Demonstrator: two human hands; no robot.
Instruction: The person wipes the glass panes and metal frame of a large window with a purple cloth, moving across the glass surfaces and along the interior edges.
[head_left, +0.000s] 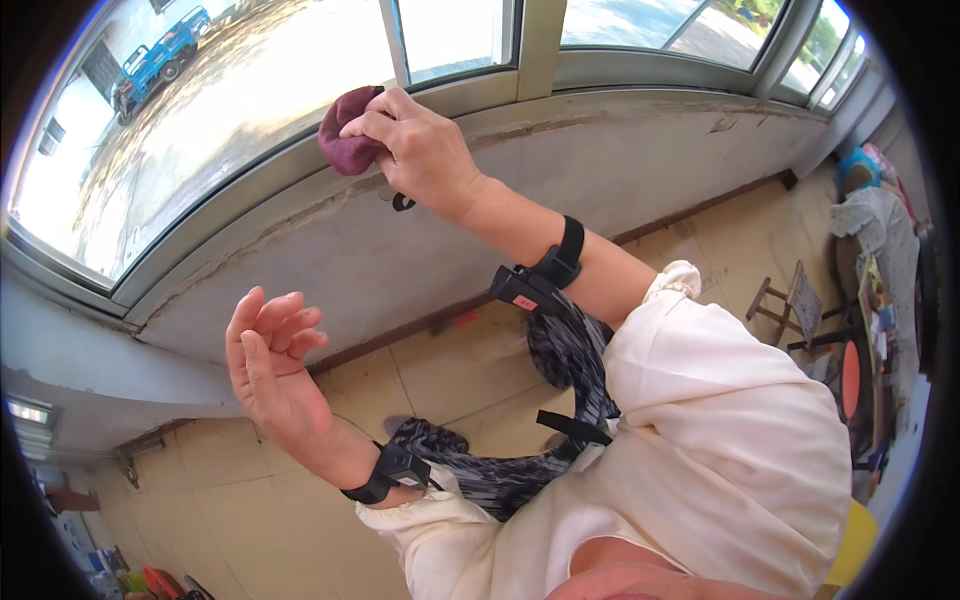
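Observation:
Bunched in my right hand (424, 146) is a dark purple-red cloth (349, 135), held against the lower metal window frame (480, 91). The fingers are curled around the cloth, and part of it hangs beside the frame's edge. My left hand (277, 367) is raised at the left, in front of the wall below the window. Its palm faces up and inward, with the fingers loosely bent and nothing in them. Each forearm wears a black strap with a small black device. The window glass (255, 82) is above and to the left of the cloth.
The pale wall (337, 247) below the window has a cracked upper edge. A small folding stool (791, 304) stands on the tiled floor (247, 495) at the right, near a cluttered table (874, 322). Outside is a blue three-wheeled cargo vehicle (161, 60).

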